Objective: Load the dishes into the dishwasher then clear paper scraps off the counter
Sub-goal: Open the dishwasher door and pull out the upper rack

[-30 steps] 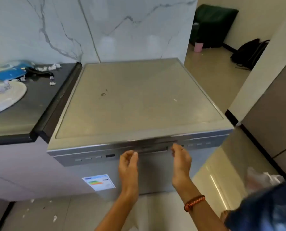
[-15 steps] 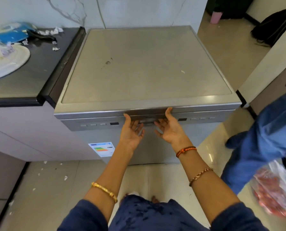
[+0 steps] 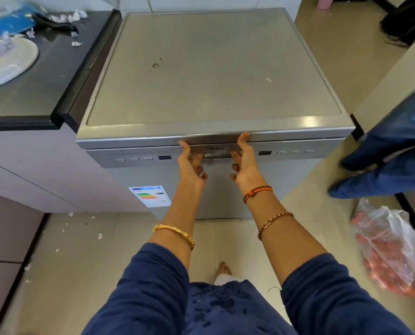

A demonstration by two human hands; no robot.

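Observation:
A silver dishwasher (image 3: 213,73) stands in front of me with its door closed. Both palms face up under the recessed door handle (image 3: 216,151). My left hand (image 3: 190,163) has its fingers curled into the handle recess, thumb on the door's top edge. My right hand (image 3: 244,160) does the same just to the right. On the dark counter (image 3: 47,76) at the left lie a white plate (image 3: 6,61), a blue dish (image 3: 6,22) and several paper scraps (image 3: 68,18).
Another person in blue (image 3: 390,146) stands close at the right. A plastic bag of red items (image 3: 395,250) lies on the floor at the right. Paper bits (image 3: 100,235) are scattered on the floor at the left. My bare foot (image 3: 223,269) is below the door.
Both hands have risen to the handle and curled their fingers into its recess. The view has tilted further down. The person at the right has stepped nearer.

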